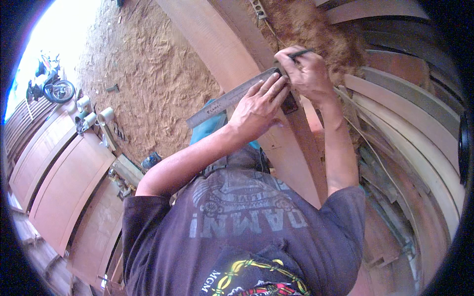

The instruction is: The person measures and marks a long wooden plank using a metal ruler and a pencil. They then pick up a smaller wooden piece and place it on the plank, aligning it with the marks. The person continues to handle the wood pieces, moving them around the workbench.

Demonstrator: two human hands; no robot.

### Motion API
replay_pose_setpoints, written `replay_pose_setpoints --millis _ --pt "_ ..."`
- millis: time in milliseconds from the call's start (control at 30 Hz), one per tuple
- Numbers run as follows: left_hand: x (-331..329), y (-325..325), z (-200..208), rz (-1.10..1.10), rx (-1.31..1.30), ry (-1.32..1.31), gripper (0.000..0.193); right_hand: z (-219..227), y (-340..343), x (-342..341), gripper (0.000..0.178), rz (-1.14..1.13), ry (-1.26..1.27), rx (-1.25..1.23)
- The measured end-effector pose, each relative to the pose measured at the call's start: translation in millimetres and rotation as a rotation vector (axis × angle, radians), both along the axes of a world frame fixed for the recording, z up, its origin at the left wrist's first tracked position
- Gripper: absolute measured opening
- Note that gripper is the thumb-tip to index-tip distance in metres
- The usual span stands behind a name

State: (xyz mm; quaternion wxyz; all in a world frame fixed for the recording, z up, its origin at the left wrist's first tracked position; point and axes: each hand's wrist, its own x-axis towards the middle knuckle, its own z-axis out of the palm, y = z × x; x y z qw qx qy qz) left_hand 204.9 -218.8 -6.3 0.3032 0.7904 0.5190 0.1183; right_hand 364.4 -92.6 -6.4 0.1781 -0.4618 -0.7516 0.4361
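Observation:
A long wooden board (224, 56) runs away from my body, its near end passing below my arms. Across its face lies a steel square (217, 106), its ruled blade sticking out past the left edge and its dark stock (290, 102) by the right edge. My left hand (261, 104) presses the square down, fingers stretched along the blade's right end and the thumb side out of sight. Just beyond it, my right hand (310, 74) is closed round a dark pencil (300, 53), slightly blurred. The pencil's marking tip is hidden by the fingers.
Curved wooden panels (74, 182) are stacked on the left, and long boards (410, 123) on the right. Shavings and sawdust (153, 74) cover the ground. A power strip (257, 9) with a cable lies at the far side. A motorcycle (52, 86) stands at far left.

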Motion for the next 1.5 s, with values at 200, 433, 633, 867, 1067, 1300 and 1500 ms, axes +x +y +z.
replay_pose_setpoints --millis 200,433,633,867,1067,1300,1500 --pt "6.3 -38.6 1.1 0.006 -0.041 -0.049 0.067 -37.0 -64.5 22.4 0.027 -0.229 0.136 -0.183" --pt "-16.1 -95.5 27.0 0.021 -0.583 -0.319 0.051 -0.9 -123.3 60.0 0.029 -0.423 0.196 -0.315" --pt "-36.3 -112.8 34.5 0.324 -0.814 -0.846 0.06 50.8 -196.5 12.8 0.03 -0.402 0.284 -0.217" --pt "-134.6 -171.1 9.7 0.719 -0.974 -0.827 0.054 38.8 -276.1 -91.5 0.024 -0.17 0.256 -0.026" --pt "-248.4 -253.7 -21.9 1.182 -0.905 -1.175 0.043 5.5 -337.5 -78.7 0.023 -0.394 -0.022 0.142" --pt "-316.1 -309.2 -68.7 1.509 -0.593 -1.255 0.026 -3.7 -322.3 -24.0 0.032 -0.52 -0.11 0.184" --pt "-295.9 -296.6 -87.7 1.533 -0.651 -1.332 0.025 20.8 -326.3 4.9 0.029 -0.442 -0.332 0.183"
